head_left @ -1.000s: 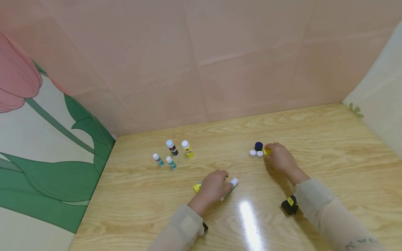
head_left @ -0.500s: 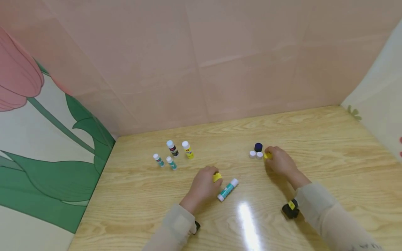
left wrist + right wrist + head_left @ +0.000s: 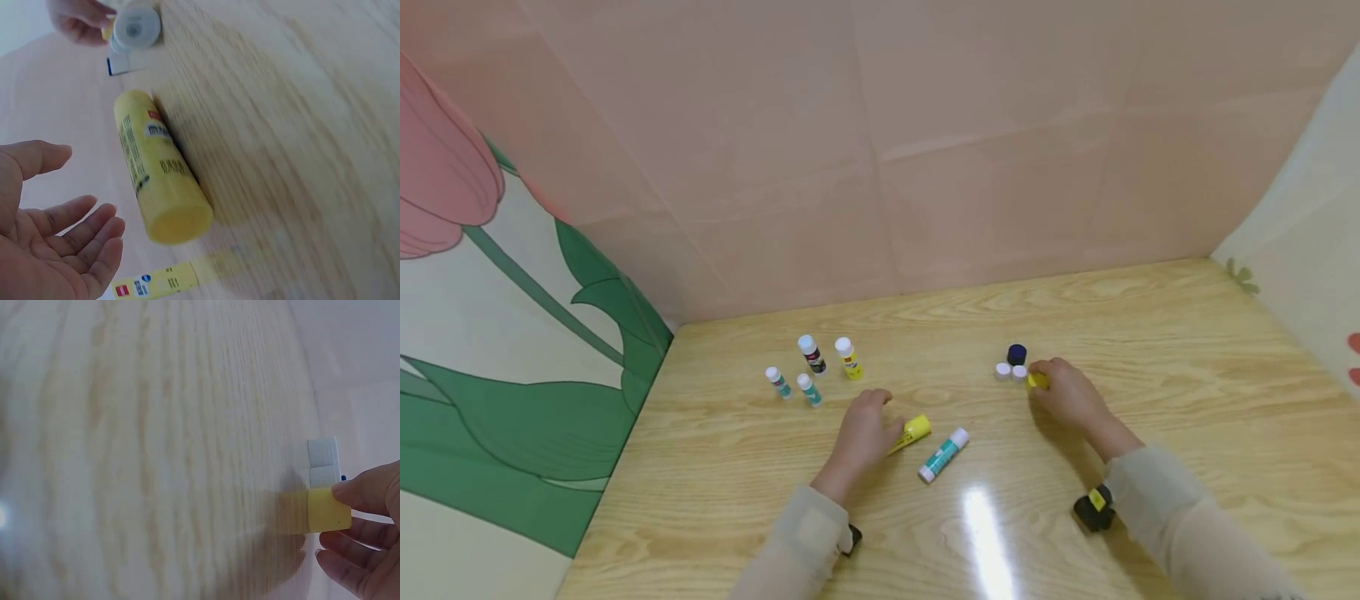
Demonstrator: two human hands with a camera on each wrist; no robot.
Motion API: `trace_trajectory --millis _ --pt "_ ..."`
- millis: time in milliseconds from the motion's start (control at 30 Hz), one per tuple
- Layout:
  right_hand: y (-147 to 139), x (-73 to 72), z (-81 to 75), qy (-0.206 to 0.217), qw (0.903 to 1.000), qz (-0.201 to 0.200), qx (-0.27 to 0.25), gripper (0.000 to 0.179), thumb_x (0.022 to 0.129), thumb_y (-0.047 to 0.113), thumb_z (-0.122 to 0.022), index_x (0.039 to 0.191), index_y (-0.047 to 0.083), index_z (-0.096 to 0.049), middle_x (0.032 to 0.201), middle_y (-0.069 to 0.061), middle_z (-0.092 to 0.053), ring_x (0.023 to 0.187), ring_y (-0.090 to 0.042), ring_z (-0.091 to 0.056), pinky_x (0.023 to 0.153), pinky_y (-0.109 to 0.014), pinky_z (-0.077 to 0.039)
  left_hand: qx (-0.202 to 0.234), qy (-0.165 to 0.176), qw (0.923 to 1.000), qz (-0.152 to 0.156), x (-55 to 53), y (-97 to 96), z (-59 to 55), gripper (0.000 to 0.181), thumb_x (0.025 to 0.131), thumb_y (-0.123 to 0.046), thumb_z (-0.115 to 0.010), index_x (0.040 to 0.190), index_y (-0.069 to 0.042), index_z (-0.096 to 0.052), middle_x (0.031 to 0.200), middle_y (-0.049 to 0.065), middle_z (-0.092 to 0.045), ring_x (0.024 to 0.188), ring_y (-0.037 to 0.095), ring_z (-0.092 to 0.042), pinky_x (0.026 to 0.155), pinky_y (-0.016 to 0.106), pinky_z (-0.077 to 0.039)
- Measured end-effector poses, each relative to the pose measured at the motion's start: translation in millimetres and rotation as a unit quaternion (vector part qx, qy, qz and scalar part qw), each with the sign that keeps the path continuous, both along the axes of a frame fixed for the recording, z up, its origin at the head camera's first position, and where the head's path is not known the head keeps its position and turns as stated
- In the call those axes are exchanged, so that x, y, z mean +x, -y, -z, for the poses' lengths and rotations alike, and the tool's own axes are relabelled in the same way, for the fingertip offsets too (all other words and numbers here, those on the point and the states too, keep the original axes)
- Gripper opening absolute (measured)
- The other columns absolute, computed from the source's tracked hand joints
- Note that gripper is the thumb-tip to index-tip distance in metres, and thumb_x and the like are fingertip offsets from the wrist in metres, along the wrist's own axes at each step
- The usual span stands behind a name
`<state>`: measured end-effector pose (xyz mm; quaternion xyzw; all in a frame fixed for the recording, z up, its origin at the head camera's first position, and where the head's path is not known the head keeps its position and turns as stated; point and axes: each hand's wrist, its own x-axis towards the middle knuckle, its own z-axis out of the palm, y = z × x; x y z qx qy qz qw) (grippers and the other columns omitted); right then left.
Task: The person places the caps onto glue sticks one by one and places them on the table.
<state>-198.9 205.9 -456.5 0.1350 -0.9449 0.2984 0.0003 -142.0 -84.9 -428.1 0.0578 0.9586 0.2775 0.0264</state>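
In the head view my left hand (image 3: 862, 435) is just left of a yellow glue stick (image 3: 913, 430) lying on the table. Its fingers are relaxed and apart from the stick in the left wrist view, where the yellow glue stick (image 3: 161, 169) lies on its side. To the right lies a teal glue stick (image 3: 943, 456) with white ends. My right hand (image 3: 1070, 396) pinches a yellow cap (image 3: 329, 510) between thumb and fingers, low at the tabletop. Beside that cap stand two white caps (image 3: 1011, 372) and a dark blue cap (image 3: 1017, 354).
Several glue sticks stand upright at the back left: a black one (image 3: 812, 354), a yellow one (image 3: 848, 358) and two small teal ones (image 3: 808, 390). A pink cloth backdrop (image 3: 880, 167) rises behind the wooden table (image 3: 700, 500).
My left hand has moved left, uncovering the teal glue stick and much of the yellow one, which it has let go. The right hand keeps its pinch on the yellow cap, barely shifted.
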Motion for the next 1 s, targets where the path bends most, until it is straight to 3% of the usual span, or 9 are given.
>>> trace_trajectory --millis 367,533,733,1000 --pt "3 5.8 -1.0 0.035 0.9994 0.003 -0.006 0.029 0.076 0.0 -0.054 0.103 -0.011 -0.052 0.091 -0.023 -0.051 0.077 -0.029 -0.049 0.069 -0.044 -0.042 0.053 0.014 0.9951 -0.082 -5.3 12.6 -2.3 0.051 0.079 -0.022 -0.061 0.12 0.001 -0.043 0.118 0.016 -0.043 0.111 0.03 -0.039 0.09 0.039 -0.035" --pt "3 7.1 1.8 0.029 0.9996 -0.002 -0.005 0.027 0.076 -0.001 -0.054 0.102 -0.01 -0.053 0.092 -0.023 -0.052 0.078 -0.029 -0.049 0.07 -0.045 -0.042 0.071 0.022 0.9912 -0.11 -7.4 16.8 -0.9 0.059 0.079 -0.023 -0.061 0.127 0.001 -0.035 0.123 0.017 -0.039 0.114 0.03 -0.036 0.092 0.04 -0.033" --pt "6 8.5 2.1 0.031 0.9994 -0.011 -0.012 0.026 0.075 -0.001 -0.055 0.1 -0.01 -0.054 0.089 -0.02 -0.052 0.074 -0.026 -0.047 0.068 -0.042 -0.041 0.091 0.01 0.9873 -0.13 -10.7 20.4 0.1 0.069 0.079 -0.022 -0.062 0.131 0.003 -0.025 0.13 0.019 -0.03 0.119 0.032 -0.028 0.095 0.041 -0.027" --pt "12 10.4 -0.6 0.05 0.9987 -0.01 -0.006 0.026 0.077 0.003 -0.057 0.101 -0.009 -0.054 0.089 -0.016 -0.053 0.073 -0.024 -0.047 0.066 -0.038 -0.041 0.111 -0.009 0.9832 -0.145 -16.3 25.3 2.0 0.07 0.079 -0.021 -0.061 0.133 0.0 -0.022 0.134 0.018 -0.025 0.122 0.031 -0.024 0.097 0.041 -0.023"
